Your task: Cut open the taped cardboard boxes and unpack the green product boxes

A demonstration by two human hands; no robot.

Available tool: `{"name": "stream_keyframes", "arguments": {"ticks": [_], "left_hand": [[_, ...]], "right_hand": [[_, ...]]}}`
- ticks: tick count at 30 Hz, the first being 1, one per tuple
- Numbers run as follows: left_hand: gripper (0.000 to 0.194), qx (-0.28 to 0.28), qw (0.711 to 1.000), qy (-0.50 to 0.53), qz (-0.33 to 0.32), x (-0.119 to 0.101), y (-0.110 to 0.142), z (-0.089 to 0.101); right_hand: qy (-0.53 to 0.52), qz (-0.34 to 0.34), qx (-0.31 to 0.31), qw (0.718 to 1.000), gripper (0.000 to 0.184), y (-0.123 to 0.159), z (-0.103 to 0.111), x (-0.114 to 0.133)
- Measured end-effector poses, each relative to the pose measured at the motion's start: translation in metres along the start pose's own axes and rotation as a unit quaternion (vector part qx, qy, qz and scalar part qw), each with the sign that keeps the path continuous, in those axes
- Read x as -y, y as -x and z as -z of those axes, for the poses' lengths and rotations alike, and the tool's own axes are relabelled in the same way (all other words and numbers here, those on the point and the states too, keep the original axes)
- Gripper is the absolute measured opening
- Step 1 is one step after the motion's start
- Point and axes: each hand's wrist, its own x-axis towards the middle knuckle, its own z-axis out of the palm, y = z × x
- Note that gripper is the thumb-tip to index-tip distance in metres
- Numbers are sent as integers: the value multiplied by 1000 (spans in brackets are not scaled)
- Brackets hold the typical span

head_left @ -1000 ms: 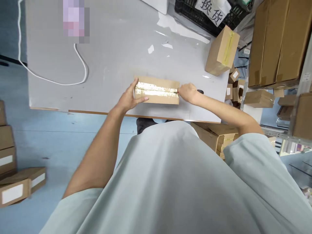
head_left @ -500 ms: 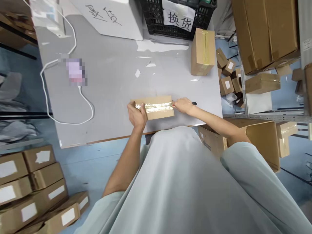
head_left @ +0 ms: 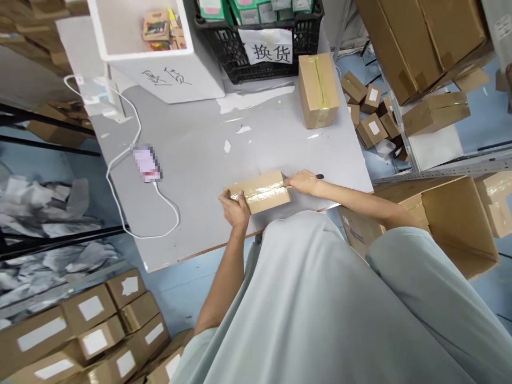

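A long, small cardboard box (head_left: 267, 201) with shiny tape along its top lies near the table's front edge. My left hand (head_left: 236, 209) grips its left end, thumb on top and fingers over the far side. At the right end, my right hand (head_left: 304, 182) is closed around a slim utility knife (head_left: 319, 176). The knife's black end sticks out behind the fist, and a bit of red shows by the box. Its blade is too small to make out, at the end of the tape seam.
On the table (head_left: 200, 154) stand a taped carton (head_left: 319, 96), a black crate (head_left: 240, 53) of green packages and a white foam box (head_left: 160, 80). A phone (head_left: 147, 162) lies on a white cable. An open carton (head_left: 460, 229) sits right; stacked boxes (head_left: 96, 341) stand lower left.
The camera view has swung, so the table appears lower and tilted, and the inside of the white box now shows. Both hands keep their holds on the box and knife.
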Motion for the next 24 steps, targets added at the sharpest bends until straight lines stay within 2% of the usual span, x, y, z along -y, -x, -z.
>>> {"name": "stream_keyframes", "arguments": {"ticks": [3, 5, 6, 7, 9, 10, 12, 15, 18, 20, 22, 24], "left_hand": [[49, 15, 1000, 17, -8, 2, 0, 3], [49, 12, 1000, 23, -9, 3, 0, 4], [49, 11, 1000, 25, -8, 3, 0, 4], [49, 9, 1000, 26, -7, 4, 0, 4], [49, 6, 1000, 30, 1, 8, -3, 7], [48, 4, 999, 32, 5, 10, -6, 10], [46, -4, 999, 35, 10, 15, -11, 18], [42, -25, 999, 30, 15, 21, -19, 34], [40, -46, 998, 21, 30, 26, -22, 45], [41, -48, 998, 25, 41, 30, -19, 44], [45, -34, 997, 41, 50, 33, -12, 35], [49, 2, 996, 71, 55, 33, 0, 16]], "right_hand": [[-58, -44, -27, 997, 30, 16, -14, -24], [-153, -99, -56, 982, 30, 26, -30, -42], [-236, -133, -72, 960, 31, 29, -39, -48], [-336, -167, -81, 924, 33, 29, -50, -51], [-512, -231, -87, 823, 35, 25, -70, -46], [-557, -247, -85, 788, 34, 21, -79, -39], [-604, -255, -81, 751, 34, 10, -92, -17], [-648, -230, -79, 722, 32, -5, -97, 20], [-674, -202, -79, 706, 36, -13, -89, 43], [-673, -197, -88, 707, 40, -10, -80, 48], [-646, -195, -118, 729, 40, 2, -69, 45], [-578, -190, -167, 776, 42, 19, -55, 40]]}}
